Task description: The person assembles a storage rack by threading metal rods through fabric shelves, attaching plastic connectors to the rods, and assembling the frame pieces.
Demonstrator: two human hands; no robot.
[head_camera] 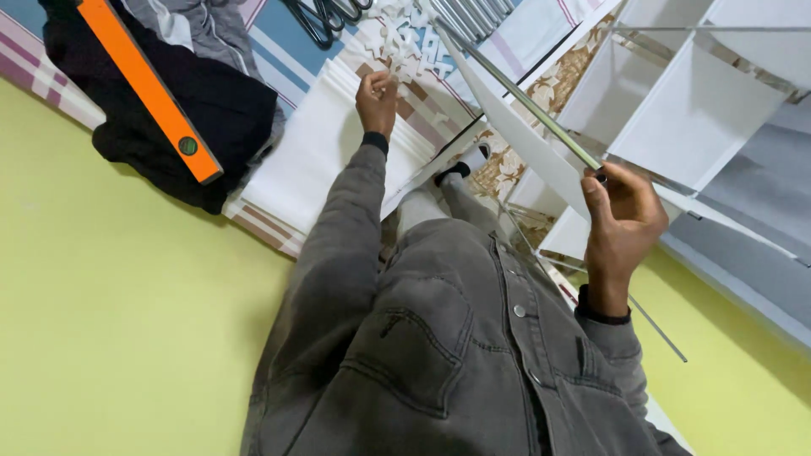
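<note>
Right grip: right hand (623, 226) closed around the lower edge of a white panel (524, 143), thumb on the near face, fingers wrapped behind; a thin metal rod (541, 118) runs along the panel's edge and passes through this hold.
White panel: held tilted, running from the right hand up toward the top middle of the view; it sits in front of the white shelf frame (693, 110).
Left grip: left hand (377, 100) reached out, fingers curled and pinched at a heap of small white plastic pieces (405, 42); exactly what it has between the fingertips can't be made out.
White plastic pieces: piled on the striped cloth (296, 67) on the floor, near its far edge, just beyond the left hand.
White sheets: stack of flat white sheets (312, 152) lying on the cloth, under and beside the left forearm.
Metal rods: bundle of grey rods (477, 15) at the top edge, right of the plastic heap.
Scissors: dark-handled scissors (325, 17) at the top edge, left of the heap.
Level: orange spirit level (152, 89) lying across dark clothing (194, 110) at the cloth's left end.
Shelf frame: white panels joined into open boxes, at the right, behind the held panel.
Floor: yellow-green floor (127, 321) around the cloth.
Clothing: grey jacket, buttons down the front.
</note>
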